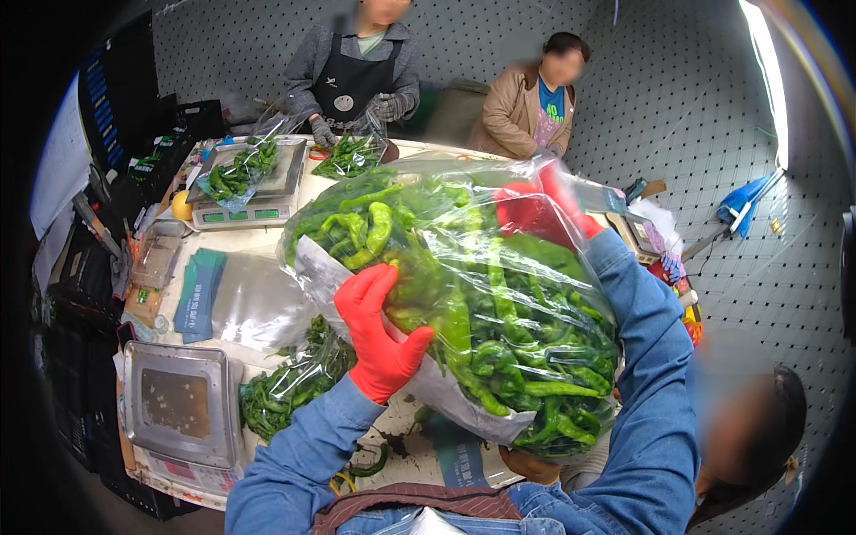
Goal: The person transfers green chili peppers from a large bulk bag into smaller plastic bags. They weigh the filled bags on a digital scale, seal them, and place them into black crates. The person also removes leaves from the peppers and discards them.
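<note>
A large clear plastic bag full of green peppers (pixel 495 314) is tilted over the table in front of me. My left hand (pixel 382 328), in a red rubber glove, touches the bag's near left side with its fingers and thumb apart; whether it grips the film is not plain. At the bag's far right my right hand (pixel 552 200), also red-gloved, is raised at the upper edge, partly behind or within the film, so its fingers do not show well. A strip of whitish paper (pixel 461 408) lies along the bag's lower left side. Beneath it, a smaller bag of green peppers (pixel 294 381) rests on the table.
A metal-topped scale (pixel 180 404) stands at the near left, and a digital scale (pixel 247 212) holds bagged peppers at the far left. Flat printed bags (pixel 200 294) lie between them. Two people (pixel 354 73) (pixel 528 100) are beyond the table; another person (pixel 756 428) is close on my right.
</note>
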`<action>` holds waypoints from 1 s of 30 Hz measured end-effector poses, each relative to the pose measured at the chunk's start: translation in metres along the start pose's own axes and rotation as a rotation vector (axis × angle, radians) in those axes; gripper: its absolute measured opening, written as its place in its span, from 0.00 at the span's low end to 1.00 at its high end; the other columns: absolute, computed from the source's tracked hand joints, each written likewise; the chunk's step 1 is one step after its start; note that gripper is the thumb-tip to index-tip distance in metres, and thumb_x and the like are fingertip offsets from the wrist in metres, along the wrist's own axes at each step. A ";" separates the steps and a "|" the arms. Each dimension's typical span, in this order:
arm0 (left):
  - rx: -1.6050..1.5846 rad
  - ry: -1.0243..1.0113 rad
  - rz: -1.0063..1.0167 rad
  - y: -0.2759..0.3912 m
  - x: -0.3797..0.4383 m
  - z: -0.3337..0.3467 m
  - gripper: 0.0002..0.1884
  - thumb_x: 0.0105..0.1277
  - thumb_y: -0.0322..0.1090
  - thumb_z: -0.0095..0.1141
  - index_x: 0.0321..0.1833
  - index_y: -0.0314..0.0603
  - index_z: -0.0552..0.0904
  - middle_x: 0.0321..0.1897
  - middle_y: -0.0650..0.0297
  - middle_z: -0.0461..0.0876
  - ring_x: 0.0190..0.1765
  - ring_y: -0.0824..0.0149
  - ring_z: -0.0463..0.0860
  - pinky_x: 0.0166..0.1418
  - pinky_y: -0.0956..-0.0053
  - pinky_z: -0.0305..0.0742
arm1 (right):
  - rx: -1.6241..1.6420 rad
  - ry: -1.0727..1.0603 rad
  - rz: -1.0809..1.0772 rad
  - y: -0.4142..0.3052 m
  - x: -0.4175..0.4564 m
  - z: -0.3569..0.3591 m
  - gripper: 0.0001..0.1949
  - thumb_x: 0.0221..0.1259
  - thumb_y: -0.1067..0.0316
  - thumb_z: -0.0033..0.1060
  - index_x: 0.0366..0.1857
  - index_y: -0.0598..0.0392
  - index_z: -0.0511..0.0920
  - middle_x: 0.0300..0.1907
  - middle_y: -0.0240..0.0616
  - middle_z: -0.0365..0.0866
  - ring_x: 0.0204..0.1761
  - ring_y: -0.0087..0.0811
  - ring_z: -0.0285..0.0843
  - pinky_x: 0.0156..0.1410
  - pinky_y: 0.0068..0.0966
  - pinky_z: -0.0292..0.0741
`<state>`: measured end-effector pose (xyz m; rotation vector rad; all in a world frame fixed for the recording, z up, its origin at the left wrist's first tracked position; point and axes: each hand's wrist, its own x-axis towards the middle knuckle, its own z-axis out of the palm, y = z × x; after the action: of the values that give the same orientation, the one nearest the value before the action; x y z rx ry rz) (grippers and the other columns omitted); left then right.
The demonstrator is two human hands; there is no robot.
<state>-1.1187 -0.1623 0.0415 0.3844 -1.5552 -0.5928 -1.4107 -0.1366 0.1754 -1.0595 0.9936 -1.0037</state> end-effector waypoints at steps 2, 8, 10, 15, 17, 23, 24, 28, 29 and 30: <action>0.026 -0.022 0.010 0.001 0.001 0.002 0.40 0.58 0.64 0.61 0.63 0.37 0.72 0.58 0.52 0.72 0.60 0.51 0.68 0.66 0.57 0.60 | 0.240 -0.079 -0.260 -0.010 -0.005 -0.010 0.38 0.71 0.34 0.30 0.63 0.63 0.70 0.58 0.49 0.76 0.56 0.41 0.78 0.59 0.37 0.77; 0.036 -0.040 0.006 -0.007 0.008 -0.001 0.40 0.63 0.62 0.57 0.65 0.34 0.67 0.60 0.50 0.65 0.64 0.53 0.65 0.70 0.59 0.60 | -0.388 -0.137 -0.151 -0.024 0.005 0.087 0.25 0.63 0.62 0.61 0.63 0.60 0.73 0.68 0.45 0.69 0.65 0.40 0.71 0.68 0.36 0.71; 0.007 -0.025 -0.006 -0.008 0.008 0.002 0.39 0.63 0.62 0.57 0.65 0.34 0.68 0.60 0.50 0.65 0.64 0.53 0.65 0.69 0.59 0.60 | -0.844 0.072 -0.372 -0.034 0.011 0.081 0.25 0.62 0.58 0.64 0.59 0.61 0.76 0.64 0.45 0.73 0.65 0.38 0.71 0.69 0.35 0.67; 0.036 -0.059 -0.009 -0.007 0.011 0.001 0.39 0.63 0.61 0.58 0.65 0.34 0.68 0.59 0.51 0.67 0.63 0.54 0.65 0.69 0.60 0.61 | -1.059 0.157 -0.352 -0.024 0.036 0.066 0.16 0.65 0.58 0.58 0.52 0.56 0.80 0.51 0.44 0.81 0.55 0.40 0.78 0.61 0.33 0.73; 0.053 -0.052 -0.009 -0.010 0.012 -0.003 0.39 0.63 0.60 0.58 0.65 0.33 0.68 0.59 0.51 0.67 0.63 0.54 0.65 0.69 0.61 0.61 | -1.157 0.126 -0.326 -0.021 0.047 0.070 0.20 0.68 0.52 0.53 0.54 0.57 0.78 0.51 0.43 0.81 0.55 0.37 0.78 0.60 0.34 0.73; 0.010 -0.025 -0.033 -0.016 0.021 0.000 0.39 0.63 0.60 0.59 0.65 0.33 0.67 0.60 0.51 0.65 0.63 0.54 0.66 0.69 0.62 0.61 | -0.974 -0.134 -0.311 -0.026 0.092 0.080 0.25 0.69 0.50 0.54 0.62 0.55 0.74 0.61 0.40 0.76 0.62 0.29 0.72 0.67 0.30 0.68; 0.011 -0.026 -0.034 -0.018 0.022 0.001 0.39 0.63 0.60 0.59 0.65 0.33 0.67 0.60 0.51 0.65 0.63 0.54 0.66 0.69 0.62 0.61 | -0.891 -0.130 -0.239 -0.025 0.097 0.082 0.25 0.68 0.50 0.55 0.62 0.55 0.74 0.61 0.40 0.76 0.62 0.30 0.71 0.67 0.30 0.68; 0.044 -0.058 -0.032 -0.017 0.023 -0.004 0.40 0.62 0.61 0.60 0.65 0.33 0.67 0.60 0.51 0.65 0.63 0.54 0.66 0.68 0.62 0.62 | -1.150 -0.265 -0.238 -0.033 0.113 0.095 0.24 0.68 0.49 0.55 0.61 0.52 0.75 0.59 0.39 0.77 0.61 0.32 0.73 0.65 0.32 0.69; 0.061 -0.067 -0.028 -0.016 0.021 -0.006 0.40 0.62 0.61 0.60 0.65 0.33 0.67 0.59 0.51 0.65 0.63 0.54 0.66 0.68 0.62 0.62 | -1.223 -0.313 -0.249 -0.034 0.116 0.095 0.24 0.68 0.49 0.55 0.61 0.52 0.76 0.58 0.39 0.77 0.61 0.32 0.73 0.65 0.32 0.70; 0.033 -0.058 -0.034 -0.017 0.015 -0.004 0.41 0.62 0.61 0.61 0.66 0.33 0.66 0.60 0.51 0.64 0.63 0.54 0.66 0.68 0.61 0.62 | -1.051 -0.363 -0.304 -0.034 0.113 0.093 0.22 0.69 0.49 0.53 0.59 0.52 0.77 0.56 0.39 0.78 0.57 0.31 0.75 0.62 0.30 0.71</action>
<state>-1.1175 -0.1854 0.0440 0.4228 -1.6186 -0.6096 -1.2996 -0.2317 0.2096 -2.2200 1.0738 -0.4325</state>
